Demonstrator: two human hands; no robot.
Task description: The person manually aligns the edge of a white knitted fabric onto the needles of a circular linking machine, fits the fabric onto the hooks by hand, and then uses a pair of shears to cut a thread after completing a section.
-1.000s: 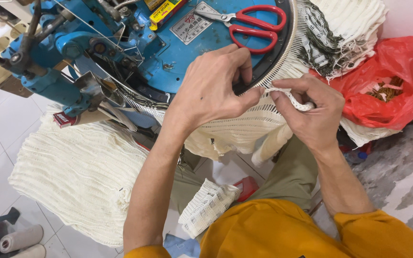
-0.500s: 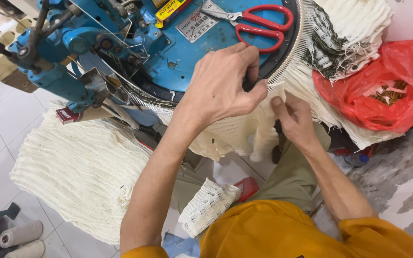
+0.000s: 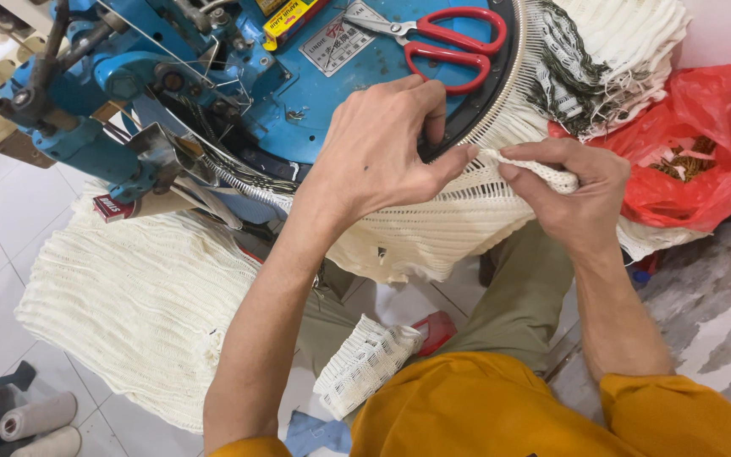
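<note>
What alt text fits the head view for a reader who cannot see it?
Two bare hands work cream knitted fabric onto the toothed rim of a round blue machine: the left hand presses on the rim, the right hand pinches the fabric edge. Red scissors lie on the machine; a red plastic bag sits at right.

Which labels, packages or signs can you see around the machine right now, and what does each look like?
Metal plate: on the blue machine top, left of the red scissors; pale tilted rectangle, small red mark.
Small box: top edge of the machine; yellow and red, oblong.
Small label: on the machine's lower left part; red with white marks.
Plastic bag: right of the machine; red, crumpled, open.
</note>
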